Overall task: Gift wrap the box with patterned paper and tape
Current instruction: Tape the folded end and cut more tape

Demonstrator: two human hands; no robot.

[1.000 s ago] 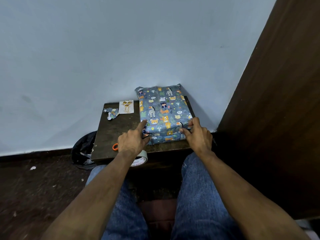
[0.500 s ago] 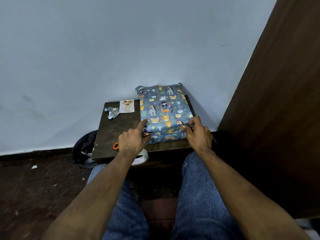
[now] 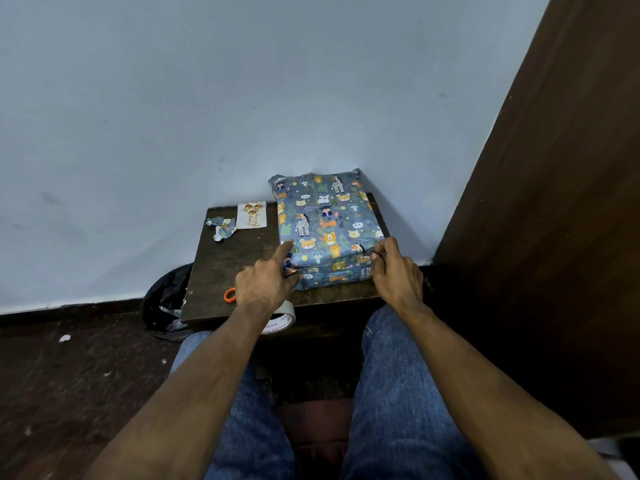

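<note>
change: little, hands hardly shift | left hand point(image 3: 265, 287) forefinger straight, pressing box wrapped in blue animal-print paper point(image 3: 325, 230) | right hand point(image 3: 394, 271) fingers pinching its near-right fold | box on dark worktop point(image 3: 235, 261), between both hands | fold held, untaped

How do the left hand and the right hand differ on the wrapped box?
The left hand stretches its forefinger flat along the wrapped box, at its near left corner; the right hand curls its fingers and pinches the paper at the near right corner. Both work on the box's near end.
</note>
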